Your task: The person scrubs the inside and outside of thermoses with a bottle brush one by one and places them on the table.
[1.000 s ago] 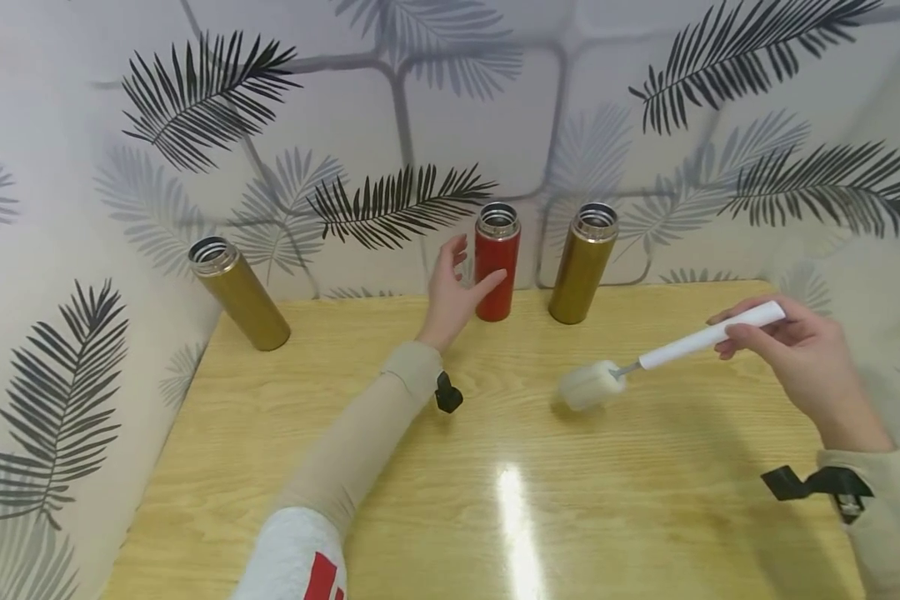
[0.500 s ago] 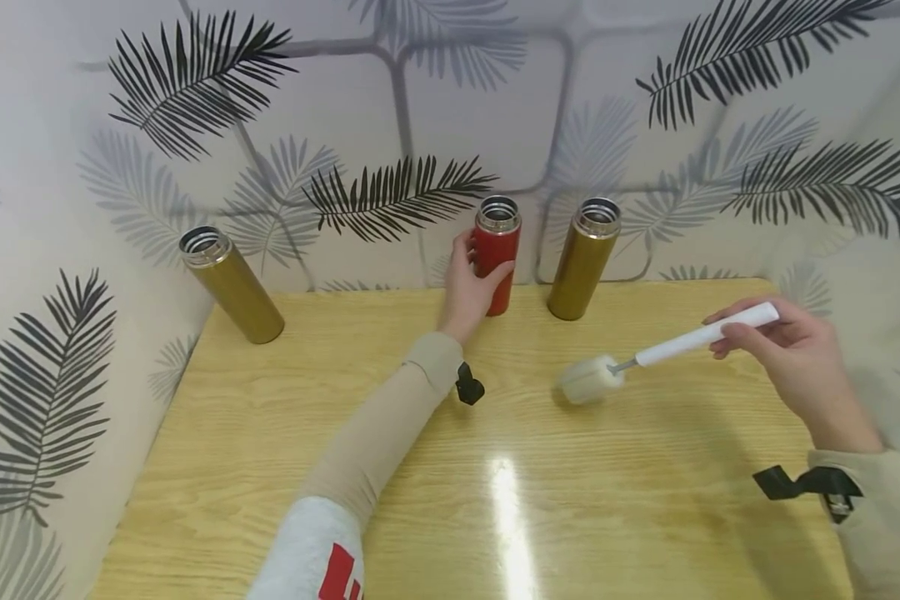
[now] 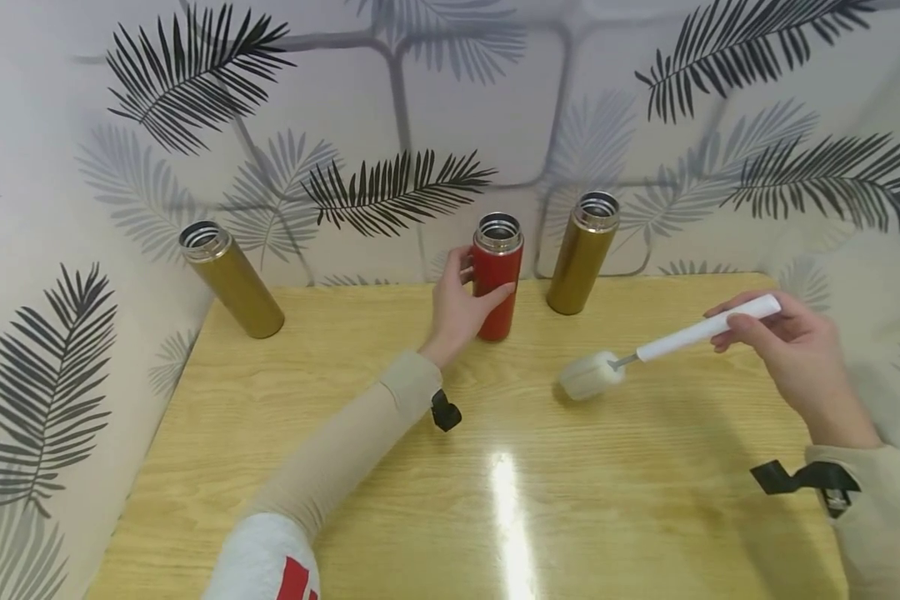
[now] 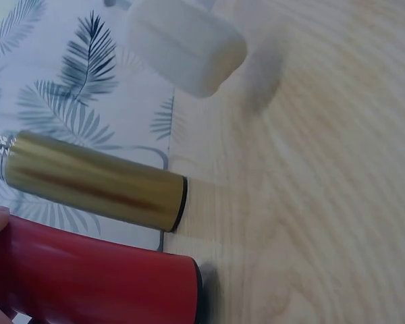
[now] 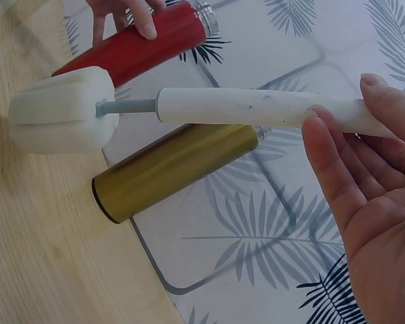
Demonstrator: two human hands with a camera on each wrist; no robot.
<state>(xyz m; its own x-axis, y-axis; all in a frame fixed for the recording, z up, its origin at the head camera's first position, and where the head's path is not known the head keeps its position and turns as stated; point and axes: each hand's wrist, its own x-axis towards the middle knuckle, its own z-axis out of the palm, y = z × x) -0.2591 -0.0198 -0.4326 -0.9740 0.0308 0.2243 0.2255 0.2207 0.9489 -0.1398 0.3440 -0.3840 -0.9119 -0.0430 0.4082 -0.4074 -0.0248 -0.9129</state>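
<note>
Below a leaf-printed pale wall (image 3: 465, 100), a glossy wood-grain tabletop (image 3: 420, 533) bears two upright gold cylindrical metal flasks (image 3: 243, 287) (image 3: 581, 258). Between them the left hand (image 3: 457, 308) grasps a red cylindrical metal flask (image 3: 498, 271); the right hand (image 3: 806, 354) pinches a white-handled cream sponge brush (image 3: 690, 337) over the tabletop.

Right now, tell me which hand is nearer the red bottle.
Left. The left hand grips the red bottle, thumb across its front; the right hand is well apart, off to its right, holding the brush by the handle.
</note>
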